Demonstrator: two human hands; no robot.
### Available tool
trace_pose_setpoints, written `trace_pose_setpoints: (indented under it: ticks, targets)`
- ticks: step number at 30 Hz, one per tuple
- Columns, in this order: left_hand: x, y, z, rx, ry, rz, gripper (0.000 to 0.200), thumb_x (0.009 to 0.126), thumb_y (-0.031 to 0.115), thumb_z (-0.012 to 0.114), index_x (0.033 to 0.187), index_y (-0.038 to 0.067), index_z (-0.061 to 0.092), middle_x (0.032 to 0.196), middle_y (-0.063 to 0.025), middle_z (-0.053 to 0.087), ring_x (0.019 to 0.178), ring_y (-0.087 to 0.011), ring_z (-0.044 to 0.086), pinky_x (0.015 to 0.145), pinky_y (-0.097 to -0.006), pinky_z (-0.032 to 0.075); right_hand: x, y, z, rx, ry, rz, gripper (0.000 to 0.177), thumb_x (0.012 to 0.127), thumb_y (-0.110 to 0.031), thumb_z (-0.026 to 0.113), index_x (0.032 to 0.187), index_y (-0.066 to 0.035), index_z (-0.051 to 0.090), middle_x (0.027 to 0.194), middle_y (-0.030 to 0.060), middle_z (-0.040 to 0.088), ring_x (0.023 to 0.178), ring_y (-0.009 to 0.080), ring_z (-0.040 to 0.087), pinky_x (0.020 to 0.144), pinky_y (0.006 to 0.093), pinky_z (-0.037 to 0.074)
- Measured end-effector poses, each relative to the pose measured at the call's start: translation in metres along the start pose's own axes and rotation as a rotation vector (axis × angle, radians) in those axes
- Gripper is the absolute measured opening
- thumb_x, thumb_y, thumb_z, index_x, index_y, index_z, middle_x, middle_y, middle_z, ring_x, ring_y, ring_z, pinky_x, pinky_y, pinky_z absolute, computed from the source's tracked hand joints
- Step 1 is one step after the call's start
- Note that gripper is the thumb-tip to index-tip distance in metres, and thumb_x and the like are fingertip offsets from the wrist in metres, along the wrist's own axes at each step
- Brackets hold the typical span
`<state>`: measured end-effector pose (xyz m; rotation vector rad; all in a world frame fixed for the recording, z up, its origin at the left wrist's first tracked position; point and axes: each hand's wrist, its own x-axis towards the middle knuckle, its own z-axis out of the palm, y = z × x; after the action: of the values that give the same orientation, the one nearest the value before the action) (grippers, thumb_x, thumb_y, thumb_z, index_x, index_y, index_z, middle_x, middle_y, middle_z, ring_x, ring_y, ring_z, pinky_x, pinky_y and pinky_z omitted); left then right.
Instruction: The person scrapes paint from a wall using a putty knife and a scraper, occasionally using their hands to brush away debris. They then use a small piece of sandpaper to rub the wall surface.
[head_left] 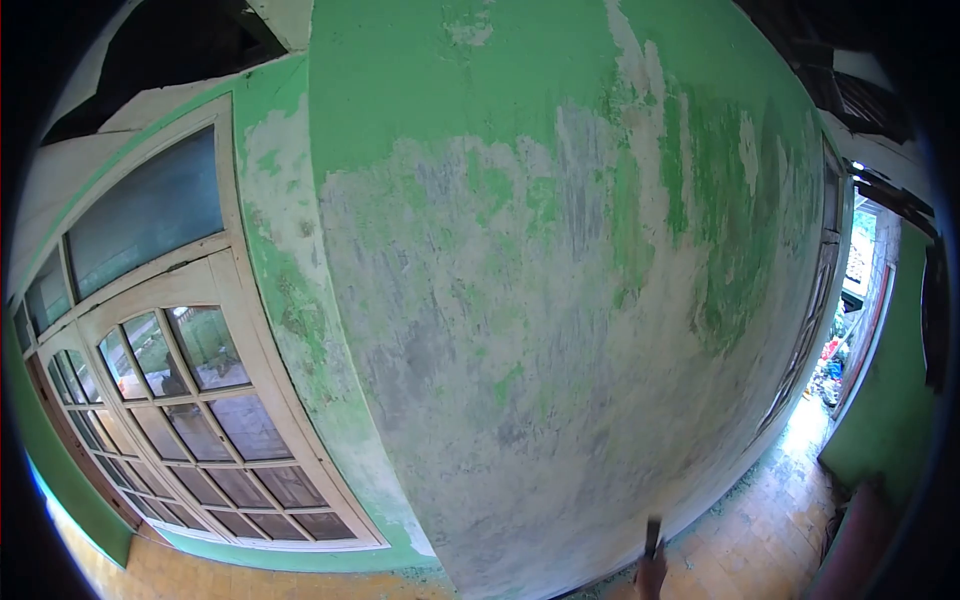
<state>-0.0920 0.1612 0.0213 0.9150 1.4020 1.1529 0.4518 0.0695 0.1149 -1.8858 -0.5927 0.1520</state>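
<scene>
At the bottom edge of the head view, right of the middle, my right hand [650,577] is closed around a scraper [653,536] with a dark, flat blade that points up. The blade overlaps the foot of the wall in this view. Before me stands a wall [560,330] with green paint along its top. Lower down, the paint is largely off, leaving grey and whitish plaster with green patches and streaks. My left hand is out of view.
On the left is a pale wooden double door [200,400] with glass panes, below a transom window [150,215]. Paint flakes [740,487] lie on the tiled floor [735,535] along the wall. At far right, a bright opening [850,300] leads outside beside another green wall [885,380].
</scene>
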Motion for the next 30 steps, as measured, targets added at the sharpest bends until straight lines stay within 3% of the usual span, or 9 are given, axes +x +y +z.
trace_pose_setpoints:
  ticks: [2, 4, 5, 9, 12, 16, 22, 28, 30]
  targets:
    - [0.034, 0.046, 0.025, -0.141, 0.096, 0.198, 0.033, 0.107, 0.033, 0.056, 0.118, 0.006, 0.071, 0.084, -0.0097, 0.068, 0.065, -0.0231, 0.065, 0.061, -0.0413, 0.058, -0.009, -0.229, -0.057, 0.28, -0.093, 0.007, 0.073, 0.086, -0.005, 0.057, 0.158, -0.005, 0.04, 0.076, 0.0089, 0.058, 0.054, 0.017, 0.054, 0.047, 0.0349, 0.046]
    - [0.034, 0.132, 0.039, -0.24, 0.253, 0.162, 0.031, 0.105, 0.031, 0.056, 0.116, 0.003, 0.066, 0.09, -0.0102, 0.066, 0.073, -0.0243, 0.063, 0.068, -0.0395, 0.053, 0.006, -0.3, -0.07, 0.465, -0.069, -0.19, 0.068, 0.093, -0.005, 0.054, 0.159, -0.007, 0.039, 0.075, 0.0021, 0.052, 0.053, 0.0091, 0.05, 0.041, 0.0289, 0.041]
    - [0.018, 0.192, 0.043, -0.252, 0.371, 0.045, 0.031, 0.103, 0.03, 0.057, 0.112, 0.001, 0.061, 0.091, -0.0072, 0.06, 0.077, -0.0206, 0.058, 0.07, -0.0343, 0.049, 0.01, -0.332, -0.079, 0.635, -0.153, -0.212, 0.067, 0.095, -0.007, 0.055, 0.16, -0.008, 0.038, 0.075, 0.001, 0.051, 0.053, 0.0093, 0.05, 0.042, 0.029, 0.042]
    - [-0.046, 0.381, 0.069, -0.007, 0.797, 0.77, 0.046, 0.107, 0.036, 0.053, 0.134, -0.001, 0.052, 0.133, -0.0173, 0.052, 0.128, -0.0317, 0.051, 0.111, -0.0474, 0.039, 0.007, -0.456, -0.115, 0.834, -0.396, -0.4, 0.075, 0.098, -0.018, 0.063, 0.164, -0.011, 0.028, 0.078, 0.0008, 0.051, 0.058, 0.0103, 0.052, 0.043, 0.0278, 0.046]
    - [-0.113, 0.515, 0.088, 0.066, 0.593, 1.152, 0.051, 0.107, 0.037, 0.053, 0.141, -0.002, 0.05, 0.148, -0.0185, 0.046, 0.134, -0.0337, 0.048, 0.114, -0.05, 0.038, 0.0, -0.543, -0.13, 0.815, -0.527, -0.55, 0.08, 0.097, -0.019, 0.064, 0.165, -0.011, 0.023, 0.083, 0.0013, 0.053, 0.058, 0.0097, 0.052, 0.042, 0.0265, 0.046]
    - [-0.181, 0.658, 0.149, 0.482, 0.282, 1.793, 0.038, 0.105, 0.022, 0.056, 0.134, -0.002, 0.061, 0.136, -0.0211, 0.061, 0.129, -0.0368, 0.059, 0.106, -0.0474, 0.047, 0.004, -0.641, -0.15, 0.824, -0.698, -0.664, 0.08, 0.095, -0.015, 0.062, 0.165, -0.014, 0.025, 0.095, 0.003, 0.055, 0.054, 0.0066, 0.048, 0.037, 0.0236, 0.038]
    - [-0.18, 0.807, 0.259, 0.76, 0.194, 2.154, 0.067, 0.087, -0.009, 0.056, 0.152, 0.004, 0.046, 0.152, -0.0223, 0.049, 0.137, -0.0441, 0.049, 0.111, -0.0483, 0.046, 0.028, -0.711, -0.15, 0.987, -0.755, -0.667, 0.078, 0.096, -0.011, 0.054, 0.167, -0.023, 0.022, 0.096, 0.0017, 0.05, 0.063, 0.0101, 0.05, 0.045, 0.0277, 0.038]
    - [-0.173, 0.836, 0.289, 0.82, 0.177, 2.26, 0.064, 0.082, -0.012, 0.058, 0.145, 0.0, 0.052, 0.148, -0.0223, 0.054, 0.129, -0.0444, 0.056, 0.104, -0.0471, 0.051, 0.034, -0.714, -0.169, 0.966, -0.809, -0.671, 0.067, 0.094, -0.011, 0.052, 0.159, -0.01, 0.035, 0.097, 0.0032, 0.05, 0.064, 0.011, 0.05, 0.046, 0.0284, 0.04]
    - [-0.179, 0.844, 0.292, 0.801, 0.266, 2.271, 0.059, 0.08, -0.011, 0.061, 0.138, -0.001, 0.059, 0.138, -0.0228, 0.062, 0.119, -0.0432, 0.063, 0.099, -0.0454, 0.054, 0.039, -0.722, -0.177, 0.912, -0.855, -0.748, 0.046, 0.095, -0.011, 0.051, 0.14, -0.003, 0.048, 0.097, 0.0046, 0.051, 0.065, 0.0117, 0.051, 0.047, 0.0295, 0.043]
